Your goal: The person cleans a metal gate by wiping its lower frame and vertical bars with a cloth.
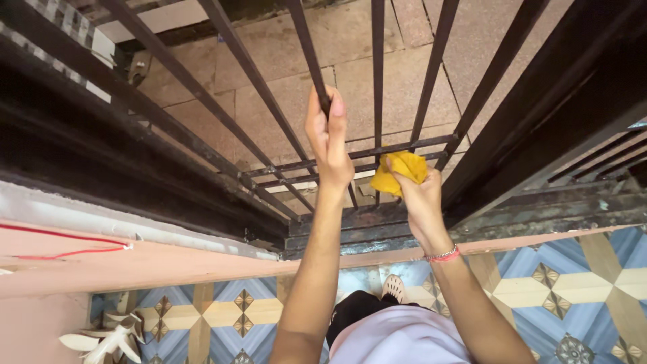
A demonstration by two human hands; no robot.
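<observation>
At the metal gate (pixel 472 101), seen from above through the head camera: dark vertical bars, two thin horizontal crossbars (pixel 377 152) low down, rust and worn paint along the bottom rail (pixel 472 222).

Left hand (pixel 328 138): raised, fingers wrapped closed around one vertical bar (pixel 310 54), thumb on the near side of it. Forearm straight up from the lower frame edge.

Right hand (pixel 421 199): lower and to the right of the left hand, closed on a bunched yellow cloth (pixel 399 172). Cloth pressed against the bars just beneath the crossbars, near where a vertical bar meets them; cannot tell whether it touches the crossbars themselves. Red thread bracelet (pixel 443 255) at the right wrist.

Beyond the bars: paved ground of large pinkish stone slabs (pixel 377 87), joints visible.

Near side of gate: floor of patterned tiles (pixel 593 283) in blue, cream and tan, diamond motifs. Pale lilac garment (pixel 397 337) and dark trousers at bottom centre, one sandalled foot (pixel 394 288) showing between the arms. Pink wall ledge (pixel 135 266) at left with a red wire (pixel 67 246) running along it. Pair of light-coloured sandals (pixel 108 334) on the tiles at lower left, well apart from both hands.
</observation>
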